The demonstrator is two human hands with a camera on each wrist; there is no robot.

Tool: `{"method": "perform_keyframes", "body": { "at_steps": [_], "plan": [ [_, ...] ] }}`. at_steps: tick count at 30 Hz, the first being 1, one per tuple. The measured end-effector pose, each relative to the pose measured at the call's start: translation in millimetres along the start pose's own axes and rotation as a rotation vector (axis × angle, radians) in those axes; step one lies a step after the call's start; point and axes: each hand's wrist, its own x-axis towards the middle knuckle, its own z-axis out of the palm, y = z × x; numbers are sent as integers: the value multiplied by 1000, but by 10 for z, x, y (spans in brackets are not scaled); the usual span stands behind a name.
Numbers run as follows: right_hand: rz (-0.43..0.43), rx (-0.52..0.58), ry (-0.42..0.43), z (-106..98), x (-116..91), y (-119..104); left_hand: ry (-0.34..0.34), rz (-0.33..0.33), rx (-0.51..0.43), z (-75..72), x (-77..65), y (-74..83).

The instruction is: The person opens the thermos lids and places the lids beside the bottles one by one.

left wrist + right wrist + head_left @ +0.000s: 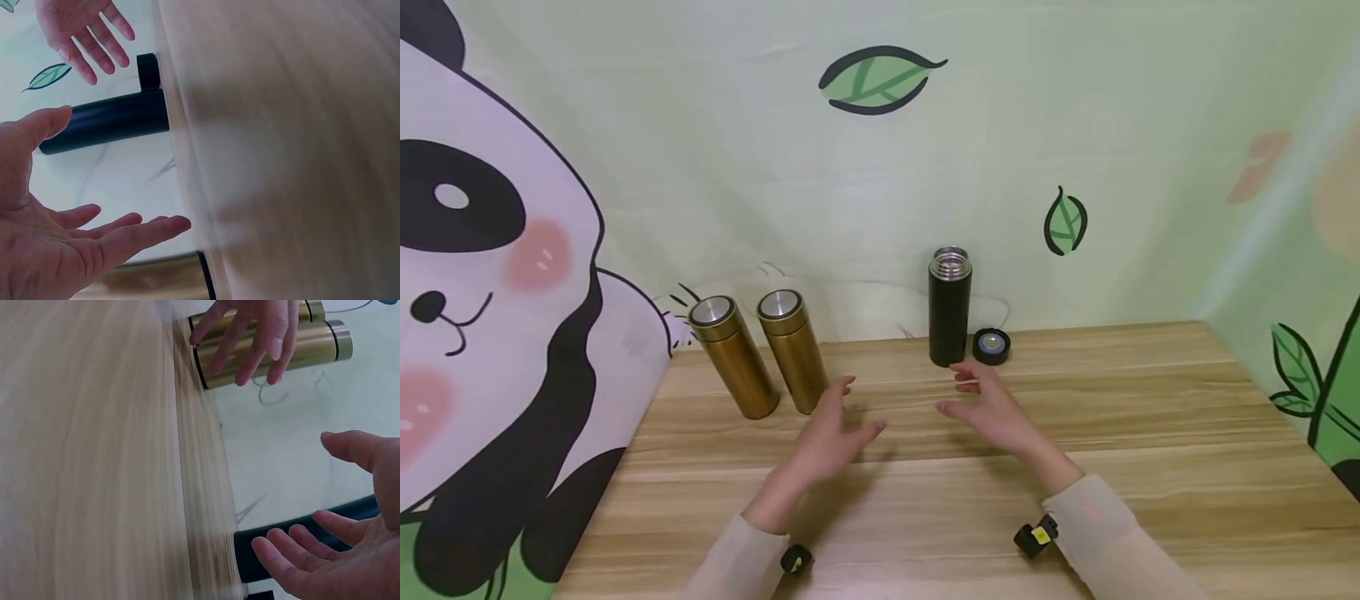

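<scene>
Two gold vacuum flasks, a left one (739, 371) and a right one (797, 358), stand capped with steel-topped lids on the left of the table. A black vacuum flask (948, 312) stands uncapped toward the back, its steel mouth showing. Right beside its base lies a round black lid (992, 346), its pale inner side up. My left hand (826, 437) hovers in front of the right gold flask, fingers spread and holding nothing. Just in front of the black flask is my right hand (1000, 417), also empty, its fingers loosely extended.
The wood-grain table (1150, 433) meets a pale green backdrop (737, 167) close behind the flasks. A large printed panda (497, 275) covers the backdrop on the left. Small black cameras sit at both wrists, such as the right wrist camera (1035, 536).
</scene>
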Motion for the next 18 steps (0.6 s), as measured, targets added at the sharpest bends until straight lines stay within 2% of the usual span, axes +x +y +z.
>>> {"method": "perform_keyframes", "body": {
  "at_steps": [4, 9, 18],
  "plan": [
    [-34, 21, -14, 60, -8, -28, 39, 9, -26, -89, -63, -37],
    [-56, 40, -33, 144, -7, -61, 55, 12, -46, -210, -143, -66],
    [-68, 65, -61, 345, 63, -115, 95, 2, -12, -361, -244, -187]
  ]
}}
